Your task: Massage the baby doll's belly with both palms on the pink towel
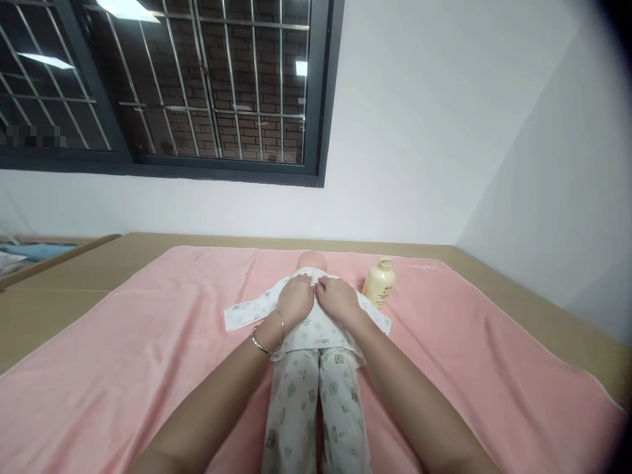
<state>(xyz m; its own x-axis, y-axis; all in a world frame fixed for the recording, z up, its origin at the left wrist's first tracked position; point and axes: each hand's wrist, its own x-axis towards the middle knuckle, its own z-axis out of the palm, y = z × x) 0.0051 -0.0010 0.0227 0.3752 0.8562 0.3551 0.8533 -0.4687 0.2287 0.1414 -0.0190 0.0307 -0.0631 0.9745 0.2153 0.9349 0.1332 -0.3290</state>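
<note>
Left hand (296,299), right hand (338,299): fingers curled nearly closed, pinching upper front of white printed fabric top (320,334) on smooth-headed doll (312,259), far centre of pink cloth sheet (444,355); paired grip likely steadies it.

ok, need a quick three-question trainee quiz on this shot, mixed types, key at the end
1. Multiple choice: the pump bottle sits on
A) the window frame
B) the pink cloth
C) the printed trousers
2. True or false: a bracelet circles the left wrist.
3. Short answer: which garment do the left grip and right grip touch?

Key: 1: B. 2: True. 3: The printed white top.
</note>
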